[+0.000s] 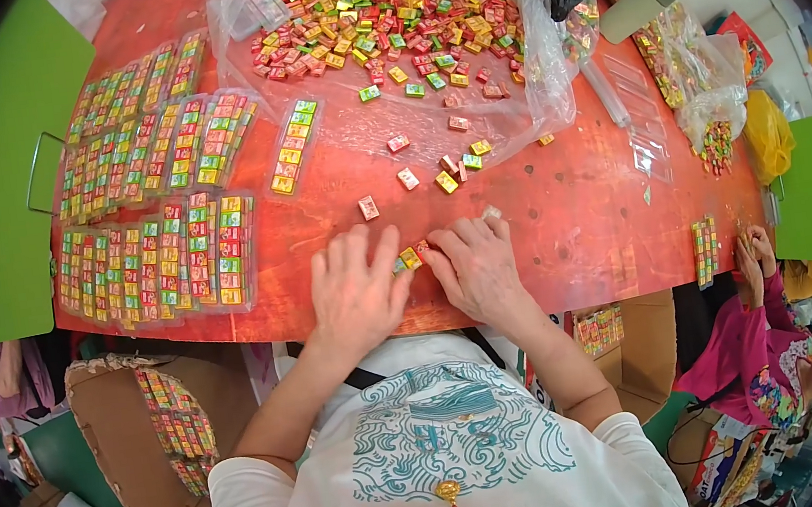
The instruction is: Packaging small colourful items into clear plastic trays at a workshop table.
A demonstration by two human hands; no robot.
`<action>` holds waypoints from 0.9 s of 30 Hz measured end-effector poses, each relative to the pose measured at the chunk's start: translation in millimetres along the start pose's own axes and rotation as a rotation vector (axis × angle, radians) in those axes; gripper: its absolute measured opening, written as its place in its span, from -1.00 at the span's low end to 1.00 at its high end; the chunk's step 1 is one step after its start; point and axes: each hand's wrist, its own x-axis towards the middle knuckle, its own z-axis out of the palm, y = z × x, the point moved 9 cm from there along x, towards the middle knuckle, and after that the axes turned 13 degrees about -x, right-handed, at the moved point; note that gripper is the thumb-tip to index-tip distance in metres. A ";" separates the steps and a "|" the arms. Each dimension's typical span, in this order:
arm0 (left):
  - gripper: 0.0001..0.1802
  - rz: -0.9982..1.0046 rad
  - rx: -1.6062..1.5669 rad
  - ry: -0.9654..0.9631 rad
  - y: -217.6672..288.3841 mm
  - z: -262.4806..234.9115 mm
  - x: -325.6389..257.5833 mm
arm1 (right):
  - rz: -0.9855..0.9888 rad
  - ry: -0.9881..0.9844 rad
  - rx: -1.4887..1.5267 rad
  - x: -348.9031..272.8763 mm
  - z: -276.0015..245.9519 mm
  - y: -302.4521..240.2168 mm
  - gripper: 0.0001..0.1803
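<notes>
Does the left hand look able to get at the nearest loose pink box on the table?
Probably yes: the pink box lies on the red table just ahead of the left hand, with nothing visible between them.

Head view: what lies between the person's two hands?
A short row of small boxes, one of them yellow, lies between the left hand and right hand, shown in the head view.

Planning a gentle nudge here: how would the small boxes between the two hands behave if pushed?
The small boxes look flat-sided, so they would likely slide rather than roll. They are probably light, judging by their small size beside the left hand and right hand. Nothing visible binds them together, so they might separate if pushed sideways.
</notes>
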 end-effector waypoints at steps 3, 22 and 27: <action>-0.32 0.125 0.062 0.035 11.8 26.3 -9.5 | -0.033 0.025 -0.098 27.2 3.9 4.5 -0.75; -0.56 0.214 0.011 0.040 20.6 40.2 -2.5 | 0.008 0.142 -0.292 34.7 5.6 45.4 -0.77; -0.59 0.215 -0.028 0.074 18.2 36.6 -2.3 | -0.023 0.091 -0.277 10.9 6.9 28.8 -0.76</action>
